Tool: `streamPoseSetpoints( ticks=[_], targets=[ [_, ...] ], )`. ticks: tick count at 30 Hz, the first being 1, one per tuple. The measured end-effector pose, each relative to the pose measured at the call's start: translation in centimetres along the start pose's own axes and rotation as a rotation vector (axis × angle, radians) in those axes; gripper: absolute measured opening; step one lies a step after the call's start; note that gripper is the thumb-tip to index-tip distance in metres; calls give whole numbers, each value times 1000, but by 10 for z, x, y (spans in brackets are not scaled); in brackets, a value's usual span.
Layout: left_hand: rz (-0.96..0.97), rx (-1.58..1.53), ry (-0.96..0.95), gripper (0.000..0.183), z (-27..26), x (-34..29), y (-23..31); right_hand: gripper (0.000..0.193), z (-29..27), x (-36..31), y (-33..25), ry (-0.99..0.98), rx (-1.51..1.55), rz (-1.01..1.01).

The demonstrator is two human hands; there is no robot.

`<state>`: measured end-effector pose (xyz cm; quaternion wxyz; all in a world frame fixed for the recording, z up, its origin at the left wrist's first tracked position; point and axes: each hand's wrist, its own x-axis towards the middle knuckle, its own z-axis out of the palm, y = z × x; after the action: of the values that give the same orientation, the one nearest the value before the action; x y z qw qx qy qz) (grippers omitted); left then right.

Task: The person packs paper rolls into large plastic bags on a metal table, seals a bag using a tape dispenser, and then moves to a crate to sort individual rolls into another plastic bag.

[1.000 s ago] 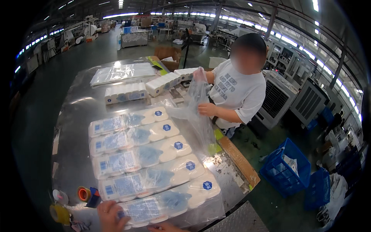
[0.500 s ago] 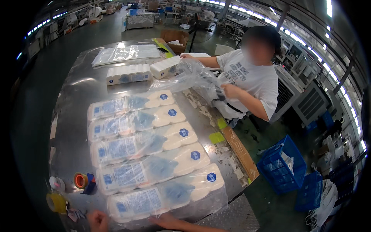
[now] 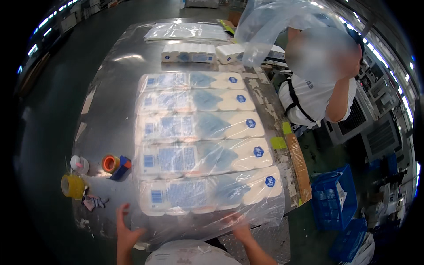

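Gaping, left hand (image 3: 126, 234) by near edge of clear bag (image 3: 185, 226), right hand (image 3: 240, 226) with unclear grip, tabletop (image 3: 108, 128) stretching leftward

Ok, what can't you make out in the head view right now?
All in the head view:
Right hand: fingertips blurred by the clear wrap; contact can't be told.
Middle small pack: right end hidden by the raised clear bag.
Fine print on the nearest large pack: too small.
Grey bench: cut off by the top edge.

pale top (image 3: 187, 255), faintly marked | forearms (image 3: 259, 252) bare | fingers (image 3: 120, 214) bare
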<state>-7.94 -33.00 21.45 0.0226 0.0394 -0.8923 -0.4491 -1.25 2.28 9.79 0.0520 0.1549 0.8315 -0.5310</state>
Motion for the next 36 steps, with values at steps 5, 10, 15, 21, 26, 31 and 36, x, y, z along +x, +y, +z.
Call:
streamPoseSetpoints(
  ticks=[5, 10, 15, 21, 26, 31, 36],
  targets=[
    [-154, -136, -235, 91, 39, 5, -41, 21, -62, -50, 8, 1041, 36, -39],
    [-49, 230, -205, 89, 49, 6, -36, 49, -90, -46, -3, 1286, -215, -54],
    [1, 241, -127, 41, 61, 20, -73, 60, -64, -1, -10, 857, -101, -26],
    [191, 432, -309, 14, 57, 29, -109, 11, -28, 28, 26, 566, -352, 14],
    [298, 566, -408, 16, 17, 43, -158, 5, 26, -44, 15, 567, -70, -97],
    [594, 521, -389, 21, -34, 59, -246, 11, 105, -155, 30, 521, 131, 57],
    [349, 410, -430, 17, -59, 50, -234, 14, 96, -225, -50, 804, -35, 80]
  ],
)
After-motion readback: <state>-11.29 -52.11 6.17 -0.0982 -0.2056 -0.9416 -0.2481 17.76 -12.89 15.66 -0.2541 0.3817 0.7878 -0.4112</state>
